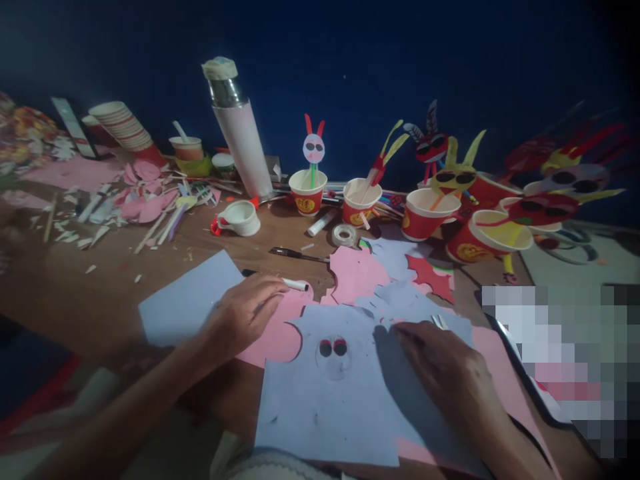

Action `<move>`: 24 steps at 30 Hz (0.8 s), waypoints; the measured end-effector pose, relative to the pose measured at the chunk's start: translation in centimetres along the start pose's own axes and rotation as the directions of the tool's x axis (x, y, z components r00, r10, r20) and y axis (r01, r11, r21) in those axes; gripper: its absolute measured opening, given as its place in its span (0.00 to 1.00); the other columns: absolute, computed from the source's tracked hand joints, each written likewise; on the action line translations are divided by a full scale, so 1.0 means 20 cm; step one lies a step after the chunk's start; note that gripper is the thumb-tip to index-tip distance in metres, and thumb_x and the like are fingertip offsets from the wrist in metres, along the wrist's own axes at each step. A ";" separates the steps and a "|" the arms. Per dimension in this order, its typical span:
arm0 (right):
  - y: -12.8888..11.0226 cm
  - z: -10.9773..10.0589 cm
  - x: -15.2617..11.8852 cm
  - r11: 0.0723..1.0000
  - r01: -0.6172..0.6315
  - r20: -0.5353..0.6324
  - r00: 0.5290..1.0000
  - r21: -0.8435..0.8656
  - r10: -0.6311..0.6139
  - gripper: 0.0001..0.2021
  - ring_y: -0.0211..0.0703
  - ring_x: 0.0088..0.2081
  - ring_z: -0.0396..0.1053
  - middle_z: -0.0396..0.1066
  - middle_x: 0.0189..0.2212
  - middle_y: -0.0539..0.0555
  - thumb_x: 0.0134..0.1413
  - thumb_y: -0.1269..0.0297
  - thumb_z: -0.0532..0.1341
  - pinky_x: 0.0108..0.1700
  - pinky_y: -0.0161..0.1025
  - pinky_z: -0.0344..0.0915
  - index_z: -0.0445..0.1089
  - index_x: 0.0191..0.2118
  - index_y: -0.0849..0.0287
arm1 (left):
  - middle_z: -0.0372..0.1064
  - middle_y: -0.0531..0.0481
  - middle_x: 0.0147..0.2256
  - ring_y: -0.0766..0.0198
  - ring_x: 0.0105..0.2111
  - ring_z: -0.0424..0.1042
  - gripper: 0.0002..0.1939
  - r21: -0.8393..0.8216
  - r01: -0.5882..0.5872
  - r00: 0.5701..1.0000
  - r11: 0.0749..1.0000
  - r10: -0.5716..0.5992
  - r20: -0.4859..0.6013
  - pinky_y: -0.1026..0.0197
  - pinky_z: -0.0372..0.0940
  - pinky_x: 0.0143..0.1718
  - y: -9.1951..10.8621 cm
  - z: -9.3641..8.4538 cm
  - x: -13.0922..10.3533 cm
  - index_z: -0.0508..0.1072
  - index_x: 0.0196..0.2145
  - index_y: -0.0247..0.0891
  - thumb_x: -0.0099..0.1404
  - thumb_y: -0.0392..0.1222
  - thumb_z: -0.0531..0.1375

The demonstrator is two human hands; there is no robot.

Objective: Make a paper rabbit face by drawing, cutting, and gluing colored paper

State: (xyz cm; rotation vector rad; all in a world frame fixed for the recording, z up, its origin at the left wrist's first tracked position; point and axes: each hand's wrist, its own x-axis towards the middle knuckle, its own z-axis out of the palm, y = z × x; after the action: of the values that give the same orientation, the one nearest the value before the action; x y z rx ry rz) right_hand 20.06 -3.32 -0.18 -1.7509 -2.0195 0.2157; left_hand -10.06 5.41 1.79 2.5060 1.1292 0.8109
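My left hand (247, 313) is closed round a white marker (296, 285), whose dark end points right, above pink cut paper (273, 333). A pale sheet (325, 413) with scalloped cut edges lies in front of me. Drawn on it is a round face outline with two dark oval eyes (333, 348), red along their tops. To the right of the face, my right hand (443, 360) hovers low over the paper with its fingers bent together. A small pale forked piece (440, 323) shows at its knuckles; what its fingertips hold, if anything, is hidden.
Paper cups (309, 193) with paper figures stand along the back, beside a tall flask (243, 143). A white mug (240, 219), tape roll (344, 235) and black pen (299, 255) lie nearer. Paper scraps (150, 200) cover the left; a tablet-like edge (530, 380) is at right.
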 end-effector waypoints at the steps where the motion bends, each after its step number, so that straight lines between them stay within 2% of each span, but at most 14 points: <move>1: -0.01 0.01 0.00 1.000 0.021 -0.005 1.000 0.009 -0.021 0.12 0.44 0.31 0.72 0.74 0.32 0.52 0.58 0.61 0.51 0.34 0.38 0.65 0.71 0.38 0.55 | 0.69 0.47 0.40 0.63 0.43 0.67 0.08 0.034 0.014 1.000 0.999 -0.014 0.000 0.60 0.62 0.46 -0.02 -0.01 -0.01 0.68 0.40 0.37 0.63 0.32 0.54; 5: -0.03 0.01 0.02 0.999 0.045 0.037 0.998 0.022 -0.046 0.11 0.43 0.36 0.71 0.73 0.35 0.52 0.59 0.62 0.51 0.36 0.38 0.66 0.70 0.40 0.55 | 0.66 0.45 0.43 0.59 0.45 0.65 0.10 0.181 0.056 0.995 0.982 -0.070 0.072 0.56 0.61 0.47 -0.06 -0.05 -0.01 0.68 0.43 0.35 0.64 0.36 0.53; 11: -0.08 0.02 0.13 0.988 0.083 0.111 0.991 -0.129 -0.069 0.13 0.47 0.40 0.70 0.70 0.41 0.55 0.56 0.62 0.54 0.36 0.41 0.67 0.66 0.47 0.55 | 0.63 0.43 0.45 0.56 0.45 0.62 0.13 0.292 -0.007 0.972 0.956 -0.062 0.225 0.53 0.61 0.46 -0.07 -0.04 0.08 0.67 0.45 0.34 0.63 0.38 0.53; 14: -0.11 0.07 0.19 0.983 0.103 0.148 0.986 -0.153 -0.080 0.11 0.48 0.38 0.70 0.71 0.38 0.55 0.54 0.64 0.55 0.35 0.41 0.67 0.67 0.44 0.56 | 0.63 0.43 0.43 0.56 0.43 0.62 0.11 0.315 -0.047 0.962 0.948 -0.042 0.270 0.53 0.60 0.45 -0.09 -0.02 0.11 0.69 0.42 0.34 0.63 0.36 0.52; 18: -0.14 0.08 0.20 0.993 0.120 0.121 0.986 -0.020 -0.117 0.08 0.43 0.34 0.70 0.71 0.33 0.54 0.57 0.68 0.53 0.33 0.38 0.66 0.69 0.35 0.56 | 0.65 0.44 0.40 0.58 0.41 0.63 0.10 0.332 -0.094 0.959 0.939 -0.004 0.283 0.54 0.61 0.43 -0.13 -0.01 0.09 0.70 0.37 0.35 0.64 0.33 0.50; 20: -0.15 0.02 0.15 0.983 0.173 0.070 0.982 0.069 -0.177 0.08 0.41 0.33 0.70 0.71 0.31 0.53 0.57 0.69 0.52 0.34 0.36 0.66 0.69 0.33 0.56 | 0.66 0.44 0.38 0.58 0.40 0.64 0.10 0.343 -0.085 0.966 0.935 -0.006 0.258 0.53 0.61 0.42 -0.15 -0.02 0.08 0.70 0.36 0.35 0.64 0.33 0.49; 22: -0.17 -0.07 0.09 0.947 0.292 0.017 0.955 0.134 -0.297 0.08 0.40 0.33 0.71 0.72 0.31 0.53 0.57 0.71 0.53 0.35 0.36 0.67 0.69 0.34 0.56 | 0.67 0.44 0.37 0.57 0.39 0.64 0.09 0.355 -0.065 0.970 0.933 -0.025 0.241 0.53 0.61 0.42 -0.18 -0.03 0.08 0.69 0.36 0.34 0.64 0.33 0.49; 23: -0.19 -0.12 0.05 0.905 0.397 -0.021 0.917 0.153 -0.399 0.08 0.40 0.32 0.71 0.73 0.29 0.53 0.57 0.71 0.53 0.33 0.35 0.67 0.69 0.35 0.56 | 0.67 0.44 0.37 0.57 0.39 0.64 0.09 0.362 -0.055 0.970 0.931 -0.036 0.239 0.53 0.61 0.42 -0.19 -0.04 0.08 0.69 0.36 0.34 0.64 0.33 0.49; 24: -0.20 -0.15 0.00 0.854 0.487 0.000 0.869 0.180 -0.496 0.08 0.41 0.32 0.72 0.74 0.29 0.53 0.57 0.70 0.53 0.33 0.36 0.68 0.69 0.38 0.56 | 0.68 0.44 0.37 0.56 0.39 0.64 0.09 0.366 -0.050 0.970 0.929 -0.042 0.238 0.52 0.61 0.42 -0.20 -0.04 0.08 0.69 0.37 0.35 0.64 0.34 0.49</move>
State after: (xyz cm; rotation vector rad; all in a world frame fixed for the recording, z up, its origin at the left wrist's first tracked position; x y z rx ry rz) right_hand 17.80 -4.50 4.16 -1.0819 -2.3262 0.2577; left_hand -12.06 9.17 1.25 2.8104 1.2877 0.2931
